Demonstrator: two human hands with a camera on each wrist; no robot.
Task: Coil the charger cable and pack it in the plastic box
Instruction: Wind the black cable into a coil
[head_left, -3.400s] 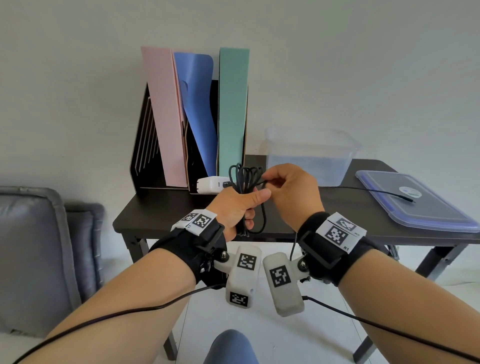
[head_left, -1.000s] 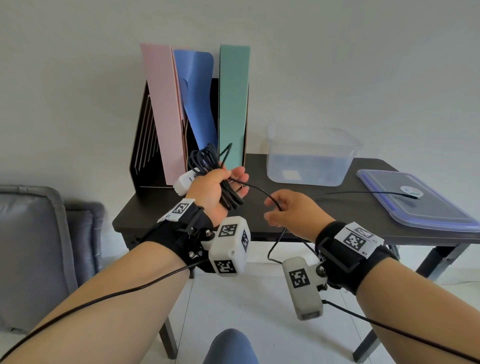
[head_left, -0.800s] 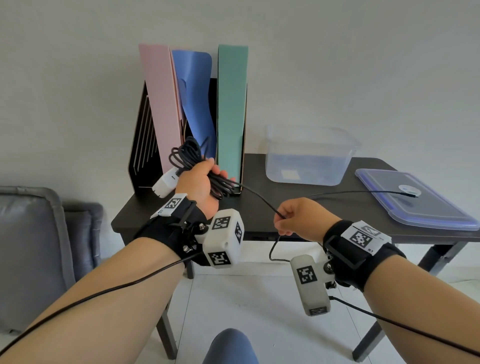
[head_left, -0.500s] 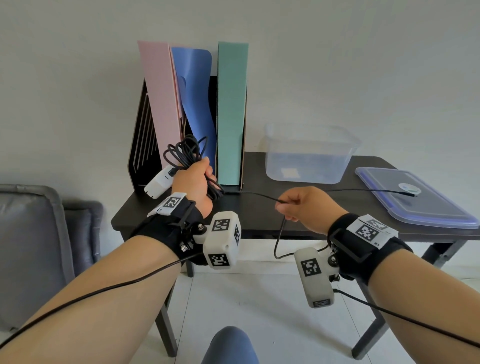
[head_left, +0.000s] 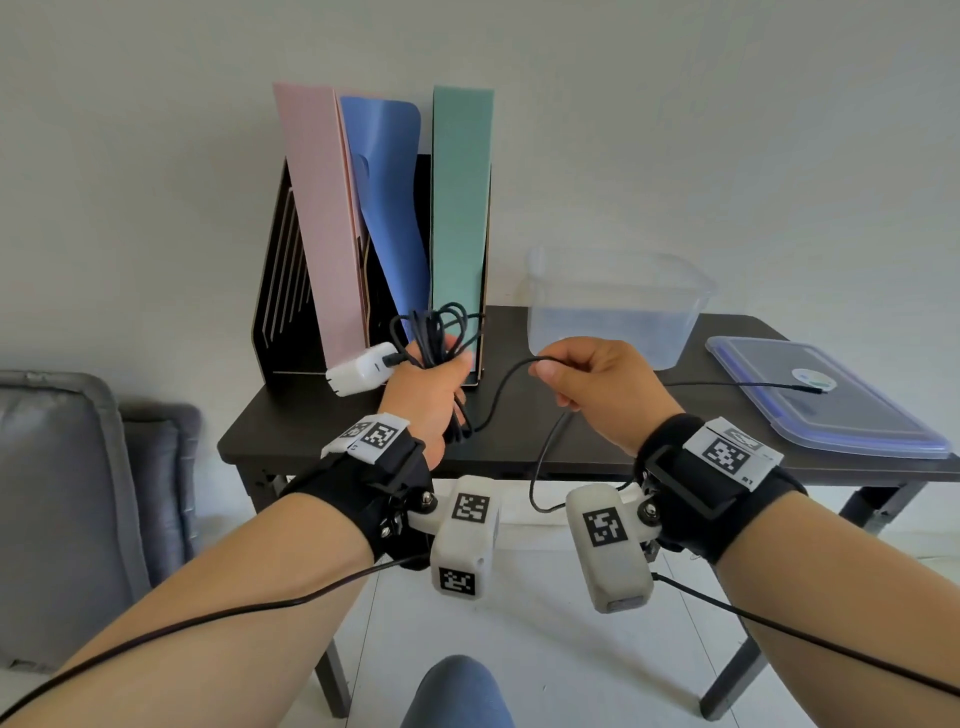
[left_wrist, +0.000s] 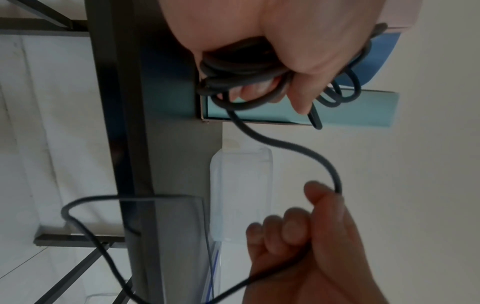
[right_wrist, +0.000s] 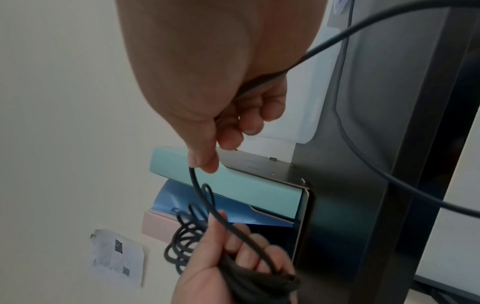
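My left hand (head_left: 431, 384) grips a bundle of black cable loops (head_left: 434, 332) above the table's left part; the white charger brick (head_left: 361, 369) sticks out to its left. In the left wrist view the coiled cable (left_wrist: 241, 67) is wrapped by the curled fingers. My right hand (head_left: 587, 374) pinches the loose cable run (head_left: 498, 395) between thumb and forefinger, just right of the left hand. The cable's free end (head_left: 779, 385) lies across the blue lid (head_left: 831, 405). The clear plastic box (head_left: 618, 306) stands open behind the right hand.
A black file rack (head_left: 291, 291) with pink, blue and green folders stands at the table's back left. The dark table (head_left: 322, 431) has its front edge just under my hands. A grey cushioned seat (head_left: 78, 493) is to the left on the floor side.
The left hand with the coil has swung back down and right from the rack. The right hand has risen and moved left, bringing the loose cable closer to the bundle.
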